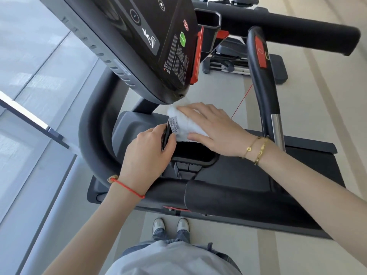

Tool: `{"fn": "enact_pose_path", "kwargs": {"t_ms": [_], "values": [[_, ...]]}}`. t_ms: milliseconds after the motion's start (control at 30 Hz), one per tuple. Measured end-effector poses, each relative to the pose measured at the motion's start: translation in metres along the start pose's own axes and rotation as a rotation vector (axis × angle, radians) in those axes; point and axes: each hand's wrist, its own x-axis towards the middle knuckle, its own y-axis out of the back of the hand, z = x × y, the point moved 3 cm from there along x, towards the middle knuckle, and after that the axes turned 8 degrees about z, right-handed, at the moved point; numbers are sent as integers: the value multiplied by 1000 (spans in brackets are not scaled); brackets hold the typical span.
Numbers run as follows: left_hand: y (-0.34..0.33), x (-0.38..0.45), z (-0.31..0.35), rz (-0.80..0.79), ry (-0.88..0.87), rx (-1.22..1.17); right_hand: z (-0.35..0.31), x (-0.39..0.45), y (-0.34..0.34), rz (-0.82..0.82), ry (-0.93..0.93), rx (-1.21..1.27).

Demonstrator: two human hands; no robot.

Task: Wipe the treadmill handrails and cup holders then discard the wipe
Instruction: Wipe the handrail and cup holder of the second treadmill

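Note:
A white wipe cloth (183, 126) with a small printed label lies on the far edge of a black rectangular cup holder (193, 153), just under the treadmill console (158, 46). My right hand (214, 130) lies flat on the cloth with straight fingers, pressing it down. My left hand (148, 153) grips the cup holder's left rim, thumb inside and fingers curled over the edge. A black padded handrail (228, 197) runs across in front of me. A second handrail (262, 76) with a red strip curves up at the right.
A long black bar (288, 22) crosses the top right. Another exercise machine (238, 64) stands beyond on the beige floor. A glass wall with a dark frame (35, 124) lines the left. The curved black treadmill frame (89, 135) wraps the left side. My shoes (170, 225) stand beside the treadmill.

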Motion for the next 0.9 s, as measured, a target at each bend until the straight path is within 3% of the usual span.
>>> {"fn": "enact_pose_path", "kwargs": {"t_ms": [200, 367, 600, 767, 900], "values": [[-3, 2, -2, 9, 23, 5, 4, 31, -2, -91, 162, 92], [-5, 3, -4, -6, 18, -15, 1, 40, -10, -40, 182, 107], [-5, 2, -5, -37, -2, -8, 44, 3, -8, -9, -161, 231], [-7, 2, -4, -32, -27, 15, 33, 21, -6, -85, -189, 310], [-8, 3, -4, -45, -27, 16, 24, 13, -15, 25, -273, 297]]}}
